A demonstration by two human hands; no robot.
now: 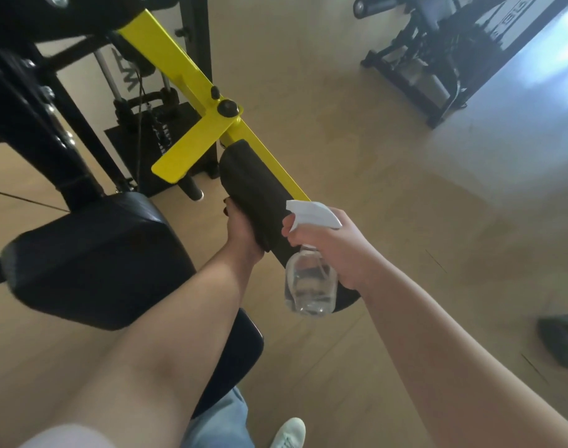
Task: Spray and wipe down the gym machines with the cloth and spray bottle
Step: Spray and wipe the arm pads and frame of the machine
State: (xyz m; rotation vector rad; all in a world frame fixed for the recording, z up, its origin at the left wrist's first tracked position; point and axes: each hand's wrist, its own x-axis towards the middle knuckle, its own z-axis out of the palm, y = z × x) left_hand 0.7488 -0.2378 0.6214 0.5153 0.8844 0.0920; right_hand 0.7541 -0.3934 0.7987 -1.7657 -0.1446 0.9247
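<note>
A black foam roller pad runs along the yellow arm of a gym machine. A dark cloth is wrapped over the pad's upper part. My left hand grips the cloth from the left side, fingers curled round it against the pad. My right hand holds a clear spray bottle by its neck, a finger on the white trigger head. The nozzle points left, just above the cloth and pad.
The machine's black seat cushion sits at lower left, with its black frame and weight stack behind. Another machine stands far right on the wooden floor. A dark object lies at the right edge. My shoe is below.
</note>
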